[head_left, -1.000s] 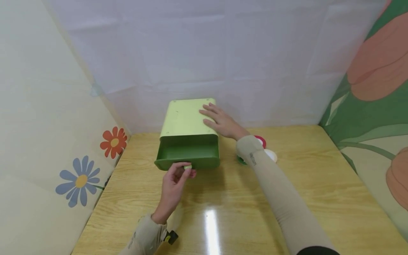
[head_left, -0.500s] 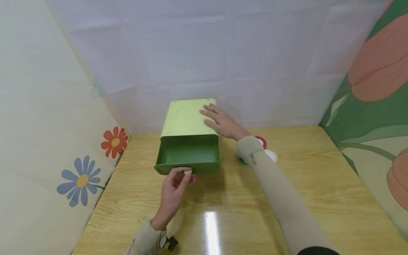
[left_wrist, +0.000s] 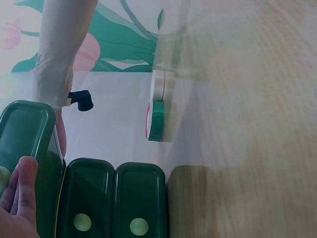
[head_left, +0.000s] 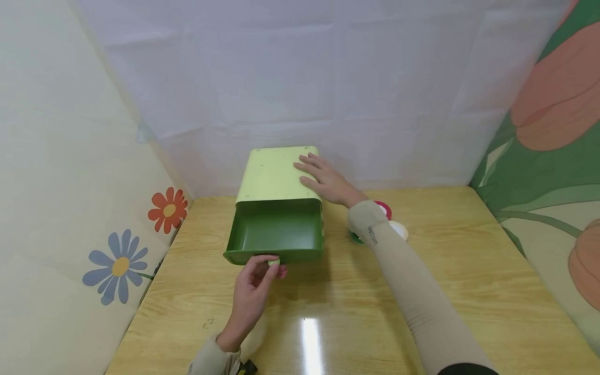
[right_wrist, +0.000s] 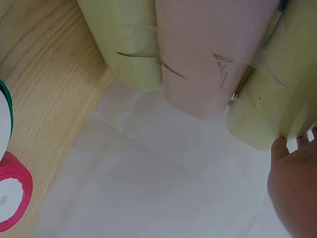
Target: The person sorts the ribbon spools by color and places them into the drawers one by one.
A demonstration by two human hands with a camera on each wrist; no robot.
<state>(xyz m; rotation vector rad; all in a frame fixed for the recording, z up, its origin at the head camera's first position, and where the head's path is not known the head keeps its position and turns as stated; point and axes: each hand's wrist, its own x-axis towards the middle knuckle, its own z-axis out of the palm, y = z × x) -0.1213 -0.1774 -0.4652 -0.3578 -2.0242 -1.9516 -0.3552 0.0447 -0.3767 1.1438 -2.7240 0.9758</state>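
Note:
A drawer cabinet with a pale yellow-green top (head_left: 272, 174) stands against the back wall. Its top drawer (head_left: 300, 255), dark green, is pulled out, and its green floor shows. My left hand (head_left: 250, 297) pinches the small pale green knob (head_left: 274, 262) on that drawer's front between thumb and fingers. With spread fingers, my right hand (head_left: 326, 179) rests on the right side of the cabinet's top. Below the pulled drawer, the left wrist view shows a middle drawer (left_wrist: 89, 188) and a bottom drawer (left_wrist: 141, 191), both pushed in, with round knobs.
Right of the cabinet, partly behind my right sleeve, lie ribbon rolls on the wooden table (head_left: 450, 281): a pink one (right_wrist: 27, 186), a green one (left_wrist: 157, 121) and a white one (left_wrist: 158, 85). A white sheet (head_left: 398, 78) hangs close behind the cabinet.
My left hand has moved toward me with the knob, and the top drawer has slid further out, showing more of its floor. My right hand has stayed on the cabinet's top.

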